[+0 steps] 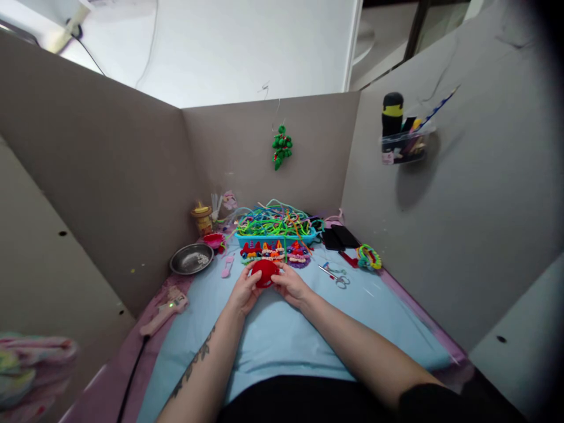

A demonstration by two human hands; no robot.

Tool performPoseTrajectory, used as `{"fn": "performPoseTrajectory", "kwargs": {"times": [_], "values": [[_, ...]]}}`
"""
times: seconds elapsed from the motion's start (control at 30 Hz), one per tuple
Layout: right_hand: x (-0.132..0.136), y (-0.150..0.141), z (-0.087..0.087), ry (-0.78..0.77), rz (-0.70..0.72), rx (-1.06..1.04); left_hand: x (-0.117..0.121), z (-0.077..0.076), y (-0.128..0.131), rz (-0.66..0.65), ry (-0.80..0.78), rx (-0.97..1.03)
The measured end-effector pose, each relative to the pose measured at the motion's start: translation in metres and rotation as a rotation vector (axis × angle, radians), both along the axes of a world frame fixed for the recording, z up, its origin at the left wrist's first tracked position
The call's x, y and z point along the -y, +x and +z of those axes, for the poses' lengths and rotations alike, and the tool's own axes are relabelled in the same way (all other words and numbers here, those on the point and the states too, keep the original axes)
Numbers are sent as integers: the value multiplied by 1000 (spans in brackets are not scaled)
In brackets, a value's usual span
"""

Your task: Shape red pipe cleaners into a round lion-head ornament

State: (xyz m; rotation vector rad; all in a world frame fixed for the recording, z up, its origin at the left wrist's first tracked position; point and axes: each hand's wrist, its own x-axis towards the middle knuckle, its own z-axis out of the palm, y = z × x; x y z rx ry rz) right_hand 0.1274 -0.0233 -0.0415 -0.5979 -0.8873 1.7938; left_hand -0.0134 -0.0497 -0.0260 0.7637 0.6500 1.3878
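Observation:
Between both hands is a round red fuzzy piece [265, 274], held a little above the blue cloth [291, 335]. My left hand [247, 288] is closed on its left edge, the thumb lying over the front. On the other edge, my right hand [289, 283] pinches it with thumb and fingers. The fingers behind the piece are partly hidden. Just beyond the hands lie several small colourful fuzzy figures [273, 251], in front of a blue basket [247, 239] heaped with pipe cleaners [277, 222].
Scissors [337, 276] lie at right, near dark phones [340, 237] and a yellow-green coil [369, 257]. At left are a metal bowl [191, 259] with white bits, a pink clip [227, 267] and a corded glue gun [165, 313]. Grey partitions [264, 176] enclose the table.

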Motion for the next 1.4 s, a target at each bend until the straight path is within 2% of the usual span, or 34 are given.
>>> {"fn": "performPoseTrajectory", "kwargs": {"times": [0.17, 0.43, 0.8, 1.0, 1.17, 1.27, 1.33, 1.4], "values": [[-2, -1, -2, -2, 21, -54, 1, 0, 1, -11, 16, -14], [2, 1, 5, 6, 127, -76, 2, 0, -2, -53, 10, -20], [4, 5, 9, 87, 98, -85, 4, 2, -2, -52, 19, -30], [5, -3, 3, 145, 10, -51, 7, 5, 3, 9, 48, -77], [1, -1, 4, 147, -2, -97, 8, 7, 0, -61, 59, 13], [-2, 3, 6, 155, -7, -61, 6, 8, -5, -56, 68, 20], [-4, 6, 5, 171, -84, 31, 5, 7, -7, -11, 84, -7], [-7, 10, 5, 237, -220, 151, 4, 6, -8, 45, 102, -40]]}}
